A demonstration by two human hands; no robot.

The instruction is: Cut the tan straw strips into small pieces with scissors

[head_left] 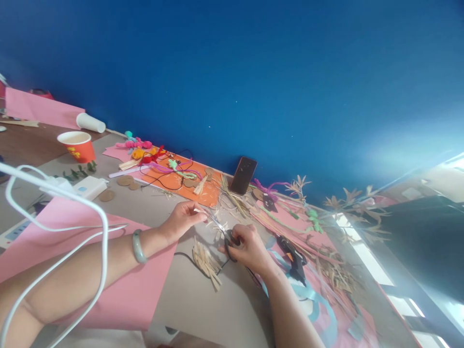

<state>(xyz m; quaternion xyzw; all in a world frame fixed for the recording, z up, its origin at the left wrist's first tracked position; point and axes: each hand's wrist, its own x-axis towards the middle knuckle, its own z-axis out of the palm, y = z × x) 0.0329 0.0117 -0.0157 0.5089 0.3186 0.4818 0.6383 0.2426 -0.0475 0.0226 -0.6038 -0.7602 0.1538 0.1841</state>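
Observation:
My right hand [250, 246] is closed round the black handles of a pair of scissors [219, 225], whose metal blades point up and left. Between the fingertips of my left hand [184, 218] is a small pale strip [197, 210], close to the scissor tips. Whether the blades touch the strip I cannot tell. Below the scissors a bundle of dry straw-coloured strips [206, 263] lies on the grey tabletop, beside a thin black cord. A green bangle [138, 246] circles my left wrist.
White cables [105, 251] loop across the left foreground over pink paper [123, 290]. A red paper cup [77, 146] stands at back left. A phone [243, 175] leans on the blue wall. A black glue gun [295, 258], blue ribbon [319, 304] and dried stems lie at right.

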